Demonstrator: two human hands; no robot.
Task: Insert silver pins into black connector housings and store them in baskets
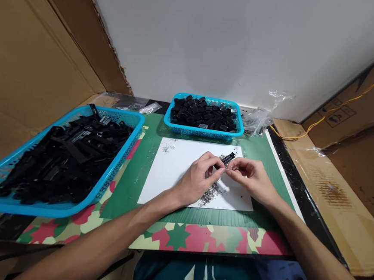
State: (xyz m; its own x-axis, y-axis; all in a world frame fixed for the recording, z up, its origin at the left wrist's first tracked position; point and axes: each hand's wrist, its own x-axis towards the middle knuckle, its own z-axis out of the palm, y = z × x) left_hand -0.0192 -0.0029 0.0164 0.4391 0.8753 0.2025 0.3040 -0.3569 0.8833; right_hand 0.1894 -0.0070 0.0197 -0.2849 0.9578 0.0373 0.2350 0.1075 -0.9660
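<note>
My left hand (200, 175) rests over the white sheet (165, 173), thumb and index finger pinched together; what they hold is too small to make out. Facing it, my right hand (249, 175) is closed in a pinch around a thin metal pin (234, 168), its tips almost touching the left fingertips. Just behind the fingers is a long black plastic part (228, 158), partly covered by the left hand; I cannot tell whether that hand touches it. Beneath both hands lies a pile of thin metal pins (210, 195).
At left stands a large blue basket (106, 181) of long black plastic parts. A smaller blue basket (203, 132) at the back holds small black pieces. A few loose pins (168, 146) lie at the sheet's corner. Plastic bags (258, 122) and a yellow cable (291, 137) are at right.
</note>
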